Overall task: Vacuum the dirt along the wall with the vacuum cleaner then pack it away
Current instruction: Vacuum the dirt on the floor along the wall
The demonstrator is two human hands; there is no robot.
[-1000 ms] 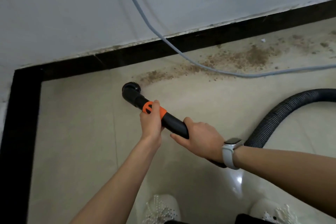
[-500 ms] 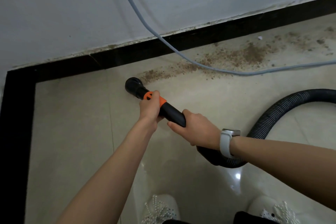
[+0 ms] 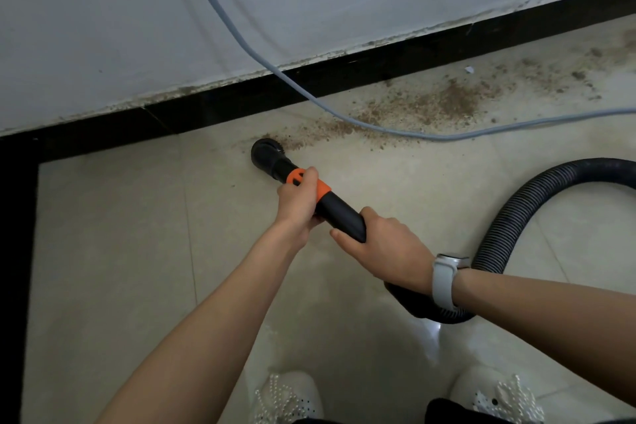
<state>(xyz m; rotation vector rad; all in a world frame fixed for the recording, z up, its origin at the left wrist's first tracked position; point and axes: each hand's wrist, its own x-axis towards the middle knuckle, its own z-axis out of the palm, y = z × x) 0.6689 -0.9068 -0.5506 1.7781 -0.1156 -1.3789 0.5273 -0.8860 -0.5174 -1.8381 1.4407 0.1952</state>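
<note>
The vacuum's black wand (image 3: 340,215) has an orange collar (image 3: 323,186) and ends in a round brush nozzle (image 3: 265,152) on the beige floor tiles. The nozzle touches the left end of a brown dirt trail (image 3: 430,107) that runs rightward along the black skirting (image 3: 344,74). My left hand (image 3: 298,200) grips the wand at the orange collar. My right hand (image 3: 385,248), with a white watch on the wrist, grips the wand's rear end. The ribbed black hose (image 3: 509,217) loops off to the right edge; the vacuum's body is out of view.
A grey power cable (image 3: 282,74) hangs down the white wall and lies across the dirt toward the right. The black skirting turns a corner at the far left (image 3: 17,217). My two white shoes (image 3: 289,396) stand at the bottom edge.
The nozzle has moved up toward the wall and reached the left end of the dirt trail. Both hands kept their grip and travelled with the wand.
</note>
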